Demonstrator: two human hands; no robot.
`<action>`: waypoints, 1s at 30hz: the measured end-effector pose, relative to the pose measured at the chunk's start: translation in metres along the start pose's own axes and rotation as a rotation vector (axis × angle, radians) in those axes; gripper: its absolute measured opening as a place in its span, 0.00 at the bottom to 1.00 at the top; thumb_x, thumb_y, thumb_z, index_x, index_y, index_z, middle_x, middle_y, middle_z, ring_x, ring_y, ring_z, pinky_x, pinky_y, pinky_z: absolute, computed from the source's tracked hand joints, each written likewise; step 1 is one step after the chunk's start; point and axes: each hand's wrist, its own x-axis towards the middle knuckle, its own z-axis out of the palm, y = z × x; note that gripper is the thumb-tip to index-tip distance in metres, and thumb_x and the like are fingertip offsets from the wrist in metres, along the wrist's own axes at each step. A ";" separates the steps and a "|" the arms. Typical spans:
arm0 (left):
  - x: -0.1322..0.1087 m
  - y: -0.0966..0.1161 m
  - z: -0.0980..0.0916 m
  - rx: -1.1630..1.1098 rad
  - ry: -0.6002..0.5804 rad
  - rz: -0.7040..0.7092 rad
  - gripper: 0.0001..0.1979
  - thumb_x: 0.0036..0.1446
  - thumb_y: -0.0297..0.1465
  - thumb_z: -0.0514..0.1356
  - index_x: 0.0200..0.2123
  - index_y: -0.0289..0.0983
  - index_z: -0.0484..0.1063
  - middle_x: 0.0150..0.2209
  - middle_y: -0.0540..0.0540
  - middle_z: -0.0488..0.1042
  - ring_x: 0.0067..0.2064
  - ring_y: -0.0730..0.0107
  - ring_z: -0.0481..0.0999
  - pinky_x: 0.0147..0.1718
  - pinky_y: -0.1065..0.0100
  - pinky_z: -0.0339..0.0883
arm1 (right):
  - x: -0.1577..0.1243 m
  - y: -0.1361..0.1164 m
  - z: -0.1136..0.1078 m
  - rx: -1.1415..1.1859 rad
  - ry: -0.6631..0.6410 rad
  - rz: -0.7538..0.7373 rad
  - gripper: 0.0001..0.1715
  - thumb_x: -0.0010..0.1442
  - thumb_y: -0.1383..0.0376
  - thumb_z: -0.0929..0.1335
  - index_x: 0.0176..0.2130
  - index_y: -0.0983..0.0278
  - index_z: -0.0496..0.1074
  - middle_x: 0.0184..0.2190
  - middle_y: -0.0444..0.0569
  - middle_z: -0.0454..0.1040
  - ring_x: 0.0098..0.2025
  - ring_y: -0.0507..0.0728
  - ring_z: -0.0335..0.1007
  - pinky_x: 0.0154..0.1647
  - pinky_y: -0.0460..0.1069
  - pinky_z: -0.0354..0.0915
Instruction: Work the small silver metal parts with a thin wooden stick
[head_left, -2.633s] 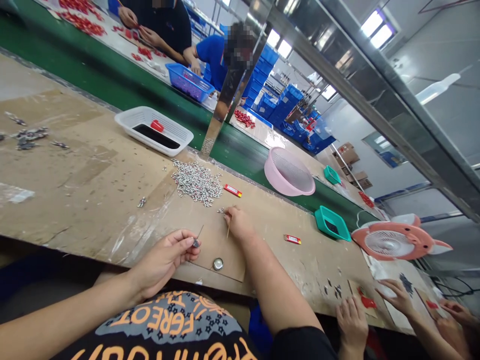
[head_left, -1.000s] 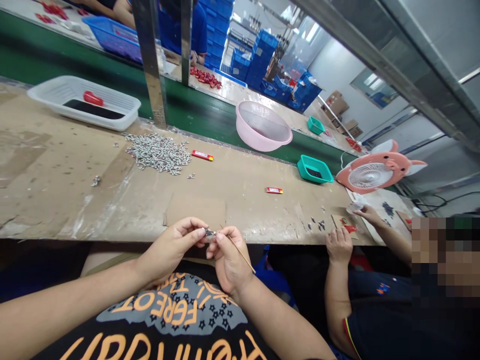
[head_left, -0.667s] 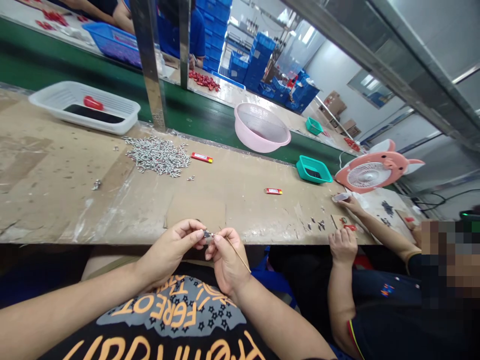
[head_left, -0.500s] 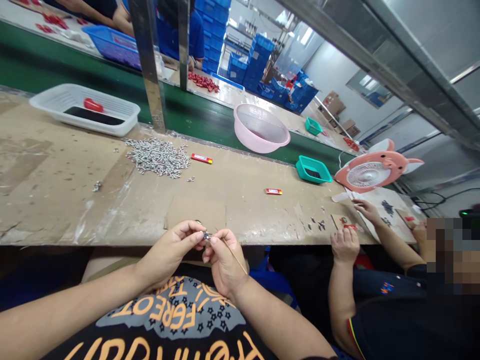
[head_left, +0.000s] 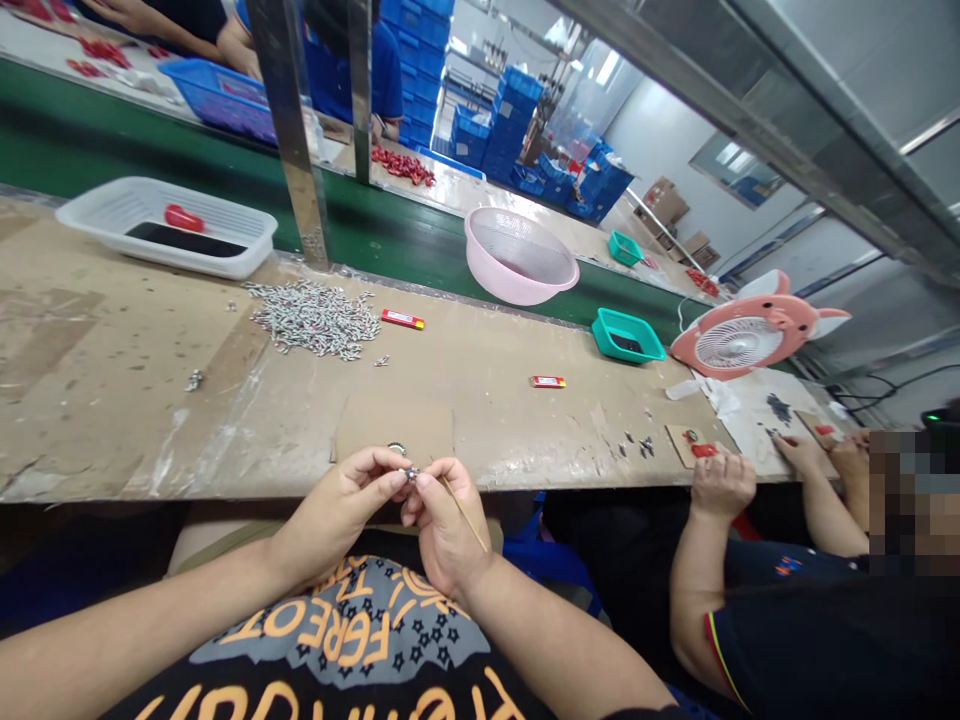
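Between the fingertips of both my hands is a small dark-and-silver part [head_left: 410,474], too small to name. My left hand [head_left: 360,497] pinches it from the left with thumb and forefinger. My right hand [head_left: 448,515] pinches its other side, and a thin wooden stick [head_left: 466,515] also lies in that hand, slanting down toward the wrist. Just beyond my fingers a small round dark-and-light piece [head_left: 396,448] rests on a cardboard pad [head_left: 420,425], partly hidden. Further back lies a heap of small grey-white parts [head_left: 315,318].
Two red packets, one left [head_left: 403,319] and one right [head_left: 547,382], lie on the table. Behind stand a white tray [head_left: 259,262], pink basin [head_left: 521,290], green tray [head_left: 628,352] and pink fan [head_left: 739,335]. A co-worker's hand [head_left: 721,487] is at the right. A metal post [head_left: 294,150] rises behind.
My hands stay nearly in place, still pinching the small part. At the right, the co-worker's hands have shifted right, away from the white paper and the pad with red pieces.
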 end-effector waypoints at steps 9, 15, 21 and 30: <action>-0.002 -0.002 -0.003 0.037 -0.024 0.002 0.07 0.57 0.34 0.59 0.39 0.39 0.69 0.30 0.51 0.73 0.32 0.72 0.71 0.34 0.70 0.66 | -0.001 0.000 0.004 0.000 -0.003 -0.018 0.11 0.54 0.63 0.69 0.31 0.63 0.61 0.20 0.38 0.66 0.21 0.46 0.61 0.25 0.42 0.58; -0.003 -0.002 -0.002 0.013 -0.080 0.025 0.06 0.57 0.33 0.59 0.39 0.40 0.68 0.29 0.51 0.72 0.31 0.71 0.71 0.32 0.69 0.67 | -0.001 0.004 0.005 -0.018 0.001 -0.035 0.13 0.53 0.62 0.70 0.31 0.63 0.61 0.19 0.37 0.65 0.21 0.47 0.61 0.25 0.42 0.58; -0.004 -0.001 -0.002 0.032 -0.048 0.037 0.06 0.57 0.33 0.59 0.38 0.39 0.66 0.27 0.51 0.71 0.29 0.72 0.70 0.30 0.70 0.66 | -0.002 0.006 0.006 0.023 -0.055 -0.037 0.11 0.55 0.62 0.69 0.32 0.63 0.62 0.21 0.39 0.65 0.23 0.47 0.62 0.26 0.42 0.60; -0.007 0.001 -0.002 -0.035 0.015 0.048 0.07 0.56 0.34 0.60 0.35 0.39 0.64 0.29 0.52 0.68 0.28 0.75 0.67 0.27 0.71 0.65 | -0.003 0.011 0.006 0.070 -0.115 -0.001 0.09 0.57 0.61 0.67 0.33 0.63 0.64 0.24 0.41 0.68 0.25 0.48 0.65 0.27 0.44 0.63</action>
